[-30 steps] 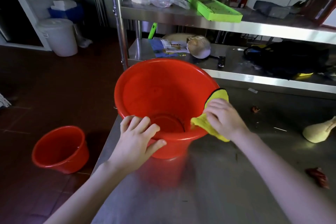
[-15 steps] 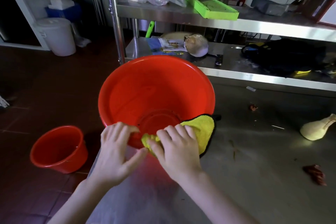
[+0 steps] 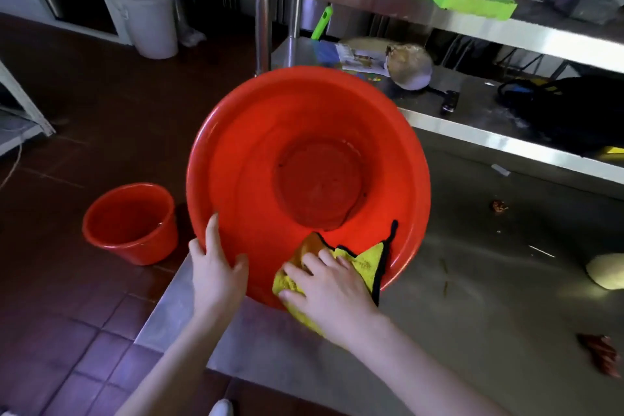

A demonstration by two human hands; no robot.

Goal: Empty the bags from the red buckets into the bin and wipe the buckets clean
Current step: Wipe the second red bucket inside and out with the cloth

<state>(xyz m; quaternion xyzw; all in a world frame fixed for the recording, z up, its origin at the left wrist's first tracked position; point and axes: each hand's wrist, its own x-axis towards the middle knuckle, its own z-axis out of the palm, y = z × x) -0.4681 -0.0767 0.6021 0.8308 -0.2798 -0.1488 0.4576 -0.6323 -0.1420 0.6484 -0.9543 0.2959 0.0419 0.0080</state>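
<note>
A large red bucket (image 3: 304,132) is tilted toward me on the steel table (image 3: 472,297), its empty inside facing the camera. My left hand (image 3: 216,273) grips its near-left rim, thumb inside and fingers outside. My right hand (image 3: 331,287) presses a yellow cloth (image 3: 366,263) with black trim against the lower inner wall and over the near rim, fingers spread flat on it. A second, smaller red bucket (image 3: 130,223) stands upright on the tiled floor at the left, apart from both hands.
A white lidded bin (image 3: 148,20) stands on the floor at the back left. A steel shelf rack (image 3: 439,17) behind the bucket holds a green tray, a plastic bag and a black bag. Food scraps (image 3: 601,355) and a pale vegetable (image 3: 606,270) lie on the table at the right.
The large bucket has tipped further toward me, showing its whole inside. My right hand slid the cloth from the right rim to the near inner wall. My left hand moved to the near-left rim.
</note>
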